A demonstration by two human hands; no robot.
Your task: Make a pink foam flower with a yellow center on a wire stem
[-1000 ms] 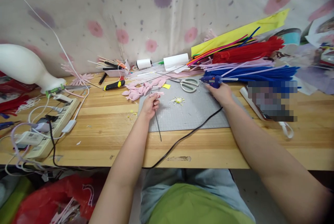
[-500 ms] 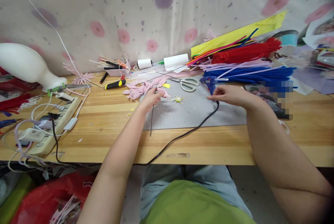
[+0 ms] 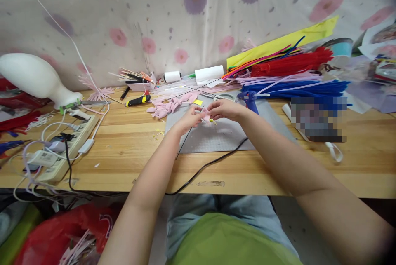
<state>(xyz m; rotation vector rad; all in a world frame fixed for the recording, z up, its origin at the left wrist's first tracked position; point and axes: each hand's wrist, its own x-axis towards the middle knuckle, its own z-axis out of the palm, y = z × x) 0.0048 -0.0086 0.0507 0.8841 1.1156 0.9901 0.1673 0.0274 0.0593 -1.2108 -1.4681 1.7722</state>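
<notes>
Over the grey mat [image 3: 218, 143]: both hands are meeting at the pink piece [image 3: 206, 113], apparently fitting it to the yellow-and-white bit [image 3: 211, 120].
Left hand [image 3: 189, 119]: fingers are curling nearly closed, gripping the black stick [image 3: 183, 144].
Right hand [image 3: 225, 109]: fingertips are bunching beside the pink; hold unclear.
Next move: probably calling for steady pressing.

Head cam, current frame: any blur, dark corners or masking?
Head view: right corners fall dark; pixelation masks most of an item right of the grey mat; the pink piece between left hand and right hand is too soft and small for detail.
</notes>
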